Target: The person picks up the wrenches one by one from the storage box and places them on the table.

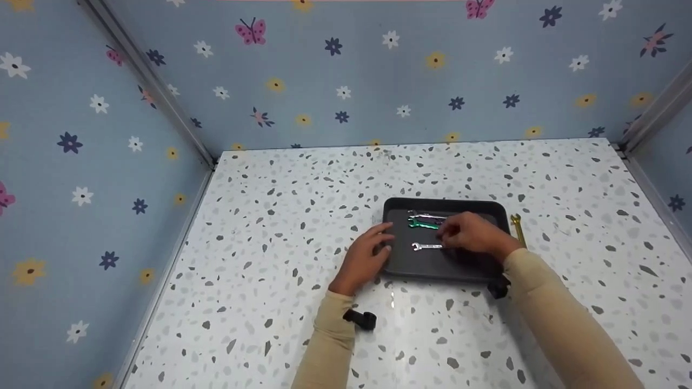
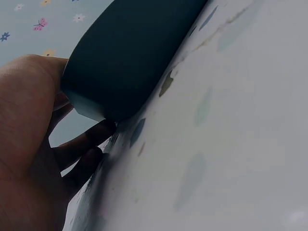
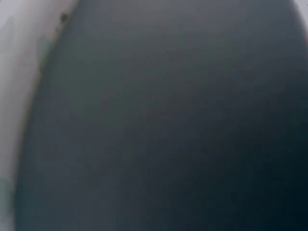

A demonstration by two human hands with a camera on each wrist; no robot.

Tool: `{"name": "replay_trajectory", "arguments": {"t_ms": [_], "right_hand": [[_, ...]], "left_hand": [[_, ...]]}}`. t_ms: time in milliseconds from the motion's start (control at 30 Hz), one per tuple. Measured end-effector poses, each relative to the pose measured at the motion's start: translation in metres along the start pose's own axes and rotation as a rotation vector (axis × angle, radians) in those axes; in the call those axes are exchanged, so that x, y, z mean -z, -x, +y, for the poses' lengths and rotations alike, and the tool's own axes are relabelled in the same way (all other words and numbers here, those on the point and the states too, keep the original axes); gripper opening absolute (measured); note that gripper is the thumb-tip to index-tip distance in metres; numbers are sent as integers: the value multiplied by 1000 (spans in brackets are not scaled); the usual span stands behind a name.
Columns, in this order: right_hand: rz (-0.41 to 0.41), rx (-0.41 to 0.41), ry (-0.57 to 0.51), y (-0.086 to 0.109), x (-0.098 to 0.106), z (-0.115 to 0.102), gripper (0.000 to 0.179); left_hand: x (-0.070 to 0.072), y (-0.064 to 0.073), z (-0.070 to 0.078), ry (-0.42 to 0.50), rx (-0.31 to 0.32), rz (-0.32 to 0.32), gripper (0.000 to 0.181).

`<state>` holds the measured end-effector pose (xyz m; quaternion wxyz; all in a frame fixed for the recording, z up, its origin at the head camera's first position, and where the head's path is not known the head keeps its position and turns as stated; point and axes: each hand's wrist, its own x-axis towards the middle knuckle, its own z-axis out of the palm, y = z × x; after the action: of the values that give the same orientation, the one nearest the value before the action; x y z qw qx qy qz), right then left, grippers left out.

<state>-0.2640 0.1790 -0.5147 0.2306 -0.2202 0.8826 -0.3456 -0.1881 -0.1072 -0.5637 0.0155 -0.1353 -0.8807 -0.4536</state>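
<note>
A dark grey tray [image 1: 411, 265] lies on the speckled table. My left hand [image 1: 365, 259] is at its left side, with fingers loosely spread and touching the rim; the left wrist view shows fingertips against the tray's outer wall [image 2: 130, 53]. Over the tray's right half, my right hand [image 1: 473, 232] has its fingers curled and pinches the right end of a small silver wrench [image 1: 427, 246]. Above that wrench lie a green wrench [image 1: 424, 224] and another silver wrench [image 1: 427, 215]. A purple piece [image 1: 438, 221] shows partly beside them. The right wrist view is a dark blur.
A gold-coloured wrench [image 1: 518, 227] lies on the table [image 1: 303, 216], just outside the tray's right side. Flower-printed walls [image 1: 367, 70] enclose the table at the back, left and right. Each wrist wears a black camera [image 1: 367, 320].
</note>
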Motion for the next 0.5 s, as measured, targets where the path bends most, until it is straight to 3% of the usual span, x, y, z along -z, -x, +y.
{"name": "replay_trajectory", "arguments": {"t_ms": [300,500], "right_hand": [[-65,2,23,-2,3,-1,29],[-60,39,85,-7,-1,-3,25]], "left_hand": [[-1,0,0,1,-12,2,30],[0,1,0,1,2,0,30]]}}
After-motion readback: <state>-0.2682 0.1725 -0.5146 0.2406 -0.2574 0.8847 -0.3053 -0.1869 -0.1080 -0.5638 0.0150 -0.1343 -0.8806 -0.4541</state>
